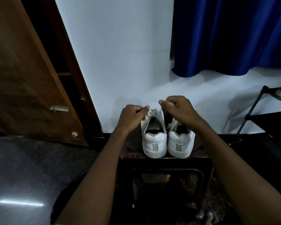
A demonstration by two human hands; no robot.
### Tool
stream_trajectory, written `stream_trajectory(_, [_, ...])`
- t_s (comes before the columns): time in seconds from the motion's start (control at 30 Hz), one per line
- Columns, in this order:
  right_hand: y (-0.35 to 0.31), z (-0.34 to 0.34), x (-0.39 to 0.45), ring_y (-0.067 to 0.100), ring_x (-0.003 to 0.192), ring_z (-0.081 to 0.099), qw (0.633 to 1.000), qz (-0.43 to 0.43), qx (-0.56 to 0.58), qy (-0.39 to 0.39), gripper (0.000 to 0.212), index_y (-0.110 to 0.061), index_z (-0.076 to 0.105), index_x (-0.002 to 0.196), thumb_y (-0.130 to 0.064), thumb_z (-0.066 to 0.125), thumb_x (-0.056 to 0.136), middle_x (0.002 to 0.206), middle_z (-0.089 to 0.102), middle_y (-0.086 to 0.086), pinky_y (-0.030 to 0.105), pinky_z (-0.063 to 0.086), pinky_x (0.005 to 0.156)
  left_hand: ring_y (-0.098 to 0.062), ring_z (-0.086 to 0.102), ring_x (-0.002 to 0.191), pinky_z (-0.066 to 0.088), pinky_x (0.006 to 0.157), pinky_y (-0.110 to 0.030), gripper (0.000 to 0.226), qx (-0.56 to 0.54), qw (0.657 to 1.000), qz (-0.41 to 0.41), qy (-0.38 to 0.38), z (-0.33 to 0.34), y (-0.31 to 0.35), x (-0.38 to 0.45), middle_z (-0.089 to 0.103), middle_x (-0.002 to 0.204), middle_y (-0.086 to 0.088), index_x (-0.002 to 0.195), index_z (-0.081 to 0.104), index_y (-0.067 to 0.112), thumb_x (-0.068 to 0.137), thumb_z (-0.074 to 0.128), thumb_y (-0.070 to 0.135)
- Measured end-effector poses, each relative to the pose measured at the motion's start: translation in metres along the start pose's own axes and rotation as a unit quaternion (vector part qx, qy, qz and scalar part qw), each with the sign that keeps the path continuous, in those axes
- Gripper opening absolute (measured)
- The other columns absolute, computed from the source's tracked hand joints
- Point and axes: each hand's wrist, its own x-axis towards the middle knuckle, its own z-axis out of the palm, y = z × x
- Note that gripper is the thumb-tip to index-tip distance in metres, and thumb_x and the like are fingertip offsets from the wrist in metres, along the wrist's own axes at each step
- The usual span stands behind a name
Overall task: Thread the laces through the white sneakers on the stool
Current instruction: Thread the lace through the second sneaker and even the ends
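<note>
Pulling lace ends taut, the left hand [130, 117] and right hand [179, 109] each pinch one in curled fingers above the left sneaker [154, 135] at the stool's [131, 154] near edge, only its lowest eyelets apparently threaded, while the right sneaker [180, 143] looks unlaced.

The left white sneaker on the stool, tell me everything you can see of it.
The left sneaker is white, of smooth leather-like material, with a thick white sole and a pale vertical strip on its heel. It stands upright on the dark stool, heel toward the camera, beside the right sneaker. Its collar gapes open; lace crosses only near the toe. The left hand and right hand pinch lace ends beside it.
</note>
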Motion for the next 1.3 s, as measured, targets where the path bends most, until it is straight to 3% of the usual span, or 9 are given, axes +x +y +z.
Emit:
stream_trajectory(0.13, [-0.016, 0.0, 0.001, 0.028, 0.06, 0.06, 0.983, 0.035, 0.179, -0.005, 0.046, -0.007, 0.056, 0.071, -0.04, 0.061, 0.103, 0.059, 0.064, 0.005, 0.053, 0.053, 0.069, -0.018, 0.055, 0.065, 0.047, 0.073, -0.037, 0.055, -0.114, 0.993, 0.008, -0.016, 0.001, 0.013, 0.002, 0.063, 0.067, -0.019, 0.063, 0.066, 0.009, 0.1, 0.059, 0.05])
stream_trajectory(0.2, [-0.019, 0.002, 0.003, 0.023, 0.053, 0.052, 0.979, 0.043, 0.201, -0.001, 0.04, -0.012, 0.058, 0.072, -0.039, 0.065, 0.101, 0.054, 0.053, 0.001, 0.047, 0.049, 0.065, -0.016, 0.053, 0.062, 0.045, 0.068, -0.034, 0.053, -0.178, 0.984, 0.008, -0.001, 0.001, 0.019, 0.005, 0.058, 0.061, -0.013, 0.067, 0.063, 0.005, 0.103, 0.058, 0.043])
stream_trajectory(0.3, [-0.023, 0.005, 0.006, 0.009, 0.051, 0.049, 0.999, 0.005, 0.052, 0.015, 0.018, -0.021, 0.063, 0.092, -0.035, 0.075, 0.092, 0.056, 0.056, -0.01, 0.031, 0.045, 0.059, -0.018, 0.043, 0.056, 0.037, 0.058, -0.031, 0.046, -0.178, 0.984, 0.027, -0.008, -0.001, 0.029, 0.007, 0.046, 0.056, -0.001, 0.072, 0.061, 0.008, 0.103, 0.057, 0.043])
stream_trajectory(0.4, [-0.034, 0.008, 0.003, 0.007, 0.065, 0.061, 0.998, -0.014, -0.065, -0.017, 0.04, -0.028, 0.056, 0.122, -0.027, 0.076, 0.087, 0.071, 0.066, -0.007, 0.03, 0.048, 0.062, -0.011, 0.045, 0.056, 0.038, 0.059, -0.032, 0.047, -0.061, 0.995, 0.079, -0.001, -0.001, 0.036, 0.003, 0.053, 0.059, -0.006, 0.073, 0.061, 0.01, 0.105, 0.055, 0.043])
stream_trajectory(0.6, [-0.076, -0.012, 0.003, 0.011, 0.056, 0.052, 0.994, 0.09, 0.03, -0.049, 0.011, -0.007, 0.073, 0.078, -0.017, 0.071, 0.076, 0.062, 0.063, 0.004, 0.029, 0.043, 0.059, -0.007, 0.038, 0.051, 0.032, 0.056, -0.029, 0.047, 0.012, 0.997, 0.072, -0.018, -0.022, 0.073, 0.008, 0.046, 0.053, 0.009, 0.064, 0.06, 0.015, 0.103, 0.06, 0.04])
stream_trajectory(0.67, [-0.1, -0.029, 0.007, 0.016, 0.051, 0.041, 0.983, 0.152, 0.076, -0.067, 0.022, 0.005, 0.067, 0.076, -0.017, 0.07, 0.078, 0.063, 0.051, 0.01, 0.03, 0.035, 0.05, -0.007, 0.041, 0.05, 0.034, 0.058, -0.028, 0.044, 0.041, 0.996, 0.074, -0.024, -0.039, 0.096, 0.014, 0.055, 0.058, 0.004, 0.067, 0.066, 0.014, 0.103, 0.059, 0.04])
stream_trajectory(0.8, [-0.149, -0.061, 0.023, 0.012, 0.047, 0.043, 0.961, 0.227, 0.119, -0.1, 0.013, -0.008, 0.064, 0.074, -0.01, 0.065, 0.087, 0.062, 0.053, 0.004, 0.022, 0.033, 0.046, -0.013, 0.045, 0.052, 0.038, 0.06, -0.028, 0.047, 0.091, 0.993, 0.071, -0.038, -0.071, 0.144, 0.023, 0.065, 0.067, -0.009, 0.068, 0.066, 0.012, 0.102, 0.057, 0.042])
stream_trajectory(1.13, [-0.242, -0.13, 0.034, 0.012, 0.044, 0.039, 0.972, 0.213, 0.059, -0.085, 0.02, -0.01, 0.07, 0.075, -0.018, 0.071, 0.093, 0.059, 0.055, 0.004, 0.022, 0.03, 0.044, -0.018, 0.065, 0.09, 0.051, 0.081, -0.033, 0.036, 0.165, 0.979, 0.118, 0.021, -0.144, 0.235, 0.025, 0.074, 0.096, 0.003, 0.085, 0.076, 0.021, 0.101, 0.059, 0.049])
stream_trajectory(1.3, [-0.259, -0.152, 0.031, 0.007, 0.041, 0.04, 0.962, 0.217, 0.151, -0.062, 0.021, -0.011, 0.071, 0.082, -0.018, 0.065, 0.1, 0.054, 0.057, -0.002, 0.02, 0.028, 0.041, -0.015, 0.055, 0.062, 0.04, 0.063, -0.029, 0.046, 0.185, 0.975, 0.119, -0.006, -0.158, 0.256, 0.012, 0.056, 0.059, 0.002, 0.079, 0.074, 0.025, 0.106, 0.048, 0.051])
